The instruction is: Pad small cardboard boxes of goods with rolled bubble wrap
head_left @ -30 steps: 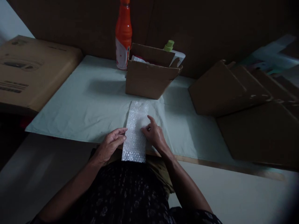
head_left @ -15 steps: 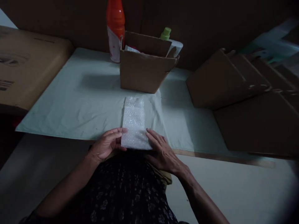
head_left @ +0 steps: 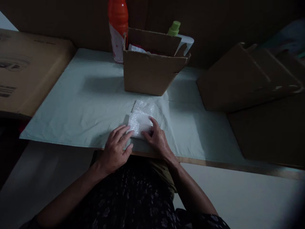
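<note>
A folded piece of clear bubble wrap [head_left: 139, 122] lies on the pale green cloth near the table's front edge. Its near part is doubled over, and a single flap stretches out at the far end. My right hand [head_left: 158, 138] grips its right side, index finger on top and thumb at the near corner. At the left near corner, my left hand [head_left: 116, 149] is open, fingers spread, with fingertips at the wrap's edge. Whether anything lies inside the folds cannot be made out.
Behind the wrap stands an open cardboard box [head_left: 150, 73] holding a green-capped bottle [head_left: 174, 28] and other items. An orange-and-white bottle [head_left: 118, 31] is beside it. A large carton [head_left: 33, 73] sits left; more cardboard boxes [head_left: 238, 79] stand right.
The near part of the bubble wrap has been folded over away from me, making it shorter. My right hand moved forward onto its right side; my left hand turned palm down.
</note>
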Tool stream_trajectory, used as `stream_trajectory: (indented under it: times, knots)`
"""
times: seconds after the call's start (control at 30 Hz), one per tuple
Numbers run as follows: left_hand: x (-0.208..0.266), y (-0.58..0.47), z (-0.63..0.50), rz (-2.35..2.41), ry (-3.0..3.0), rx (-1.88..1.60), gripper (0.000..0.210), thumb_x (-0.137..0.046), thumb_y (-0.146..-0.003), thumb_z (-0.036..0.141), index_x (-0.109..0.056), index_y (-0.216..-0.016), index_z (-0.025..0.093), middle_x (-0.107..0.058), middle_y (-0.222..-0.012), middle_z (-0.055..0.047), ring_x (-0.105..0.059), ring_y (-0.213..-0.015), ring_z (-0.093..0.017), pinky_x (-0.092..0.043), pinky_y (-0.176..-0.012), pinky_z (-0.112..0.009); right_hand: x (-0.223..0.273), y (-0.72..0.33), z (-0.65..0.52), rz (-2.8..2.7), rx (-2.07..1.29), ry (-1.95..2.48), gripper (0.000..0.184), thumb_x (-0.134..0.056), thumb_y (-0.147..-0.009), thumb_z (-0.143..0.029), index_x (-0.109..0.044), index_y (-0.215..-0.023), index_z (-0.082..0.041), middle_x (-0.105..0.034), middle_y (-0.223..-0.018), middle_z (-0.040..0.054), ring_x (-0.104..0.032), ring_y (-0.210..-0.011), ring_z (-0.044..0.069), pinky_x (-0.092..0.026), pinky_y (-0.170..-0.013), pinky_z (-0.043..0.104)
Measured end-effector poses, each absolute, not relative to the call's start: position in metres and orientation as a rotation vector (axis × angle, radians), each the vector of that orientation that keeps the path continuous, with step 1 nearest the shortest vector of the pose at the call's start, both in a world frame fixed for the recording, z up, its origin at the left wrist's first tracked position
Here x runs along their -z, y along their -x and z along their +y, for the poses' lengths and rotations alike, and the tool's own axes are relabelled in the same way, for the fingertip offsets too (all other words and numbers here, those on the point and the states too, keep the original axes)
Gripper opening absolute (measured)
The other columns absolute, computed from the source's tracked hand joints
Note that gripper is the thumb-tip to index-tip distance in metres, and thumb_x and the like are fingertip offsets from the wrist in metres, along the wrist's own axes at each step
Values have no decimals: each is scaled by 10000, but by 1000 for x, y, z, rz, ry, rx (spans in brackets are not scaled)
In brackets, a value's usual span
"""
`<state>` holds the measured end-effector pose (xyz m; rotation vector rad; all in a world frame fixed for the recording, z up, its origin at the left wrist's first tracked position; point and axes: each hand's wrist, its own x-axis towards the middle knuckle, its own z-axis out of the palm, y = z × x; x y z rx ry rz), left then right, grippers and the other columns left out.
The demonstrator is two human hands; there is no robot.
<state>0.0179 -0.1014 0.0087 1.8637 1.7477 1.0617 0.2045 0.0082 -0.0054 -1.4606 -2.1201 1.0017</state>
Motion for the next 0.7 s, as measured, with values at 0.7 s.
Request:
stream_trajectory:
  times: [0.7]
  knots:
    - [-7,-3,-54,1548,-1955,-766,317,-510,-973,243,-734,-1195,217,-756,-1032,-93,-673,-980,-244,-541,-929,-390,0,-230,-12,-2398,-575,1047,264,-615,-977,-205,-672,-1234,-212,-770,-1108,85,-699,-975,228,-533,-846,373]
